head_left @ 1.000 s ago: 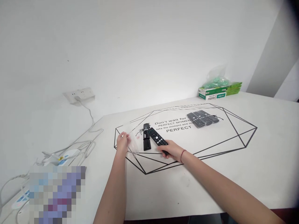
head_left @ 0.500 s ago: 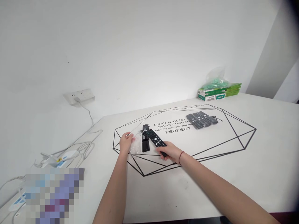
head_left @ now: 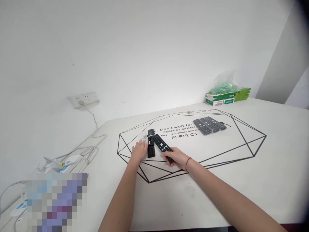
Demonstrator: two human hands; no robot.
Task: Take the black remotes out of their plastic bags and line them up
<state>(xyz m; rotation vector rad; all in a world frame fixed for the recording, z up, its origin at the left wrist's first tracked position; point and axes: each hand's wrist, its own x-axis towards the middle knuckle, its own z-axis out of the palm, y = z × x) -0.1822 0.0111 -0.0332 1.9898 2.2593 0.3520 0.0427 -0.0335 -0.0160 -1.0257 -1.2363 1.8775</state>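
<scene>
Closes the right hand (head_left: pixel 175 157) around the near end of a black remote (head_left: pixel 163 146), thumb on top and fingers curled beneath: a narrow, holding grip. Holds it buttons up, far end slanted away to the left, low over the table (head_left: pixel 217 180) or resting on it; cannot tell which. Takes it by the tail, probably to leave the keypad uncovered and readable. Lays the left hand (head_left: pixel 139 151) flat, palm down, fingers loosely spread and holding nothing, just left of a second black piece (head_left: pixel 151 149), likely another remote, lying lengthwise away from the body; fingertips at or very near its side, contact unclear. Seems to press down a scrap of clear plastic (head_left: pixel 144 138) showing past the fingertips, though too faint to be sure. Reaches both forearms forward from the near edge, converging on one spot, right wrist bent slightly inward and ringed by a thin red cord (head_left: pixel 187 162), left wrist straight. Works inside a black line drawing (head_left: pixel 149 181) printed on the white top around some lettering (head_left: pixel 184 136). Farther back on the right, well apart from both hands, shows three more remotes (head_left: pixel 209 125) side by side in clear wrapping, then green boxes (head_left: pixel 227 96) at the far edge under a crumpled green bag (head_left: pixel 223 85). Off to the left, shows a wall socket (head_left: pixel 83 98) with white cables (head_left: pixel 90 149) trailing down to a power strip (head_left: pixel 65 164).
</scene>
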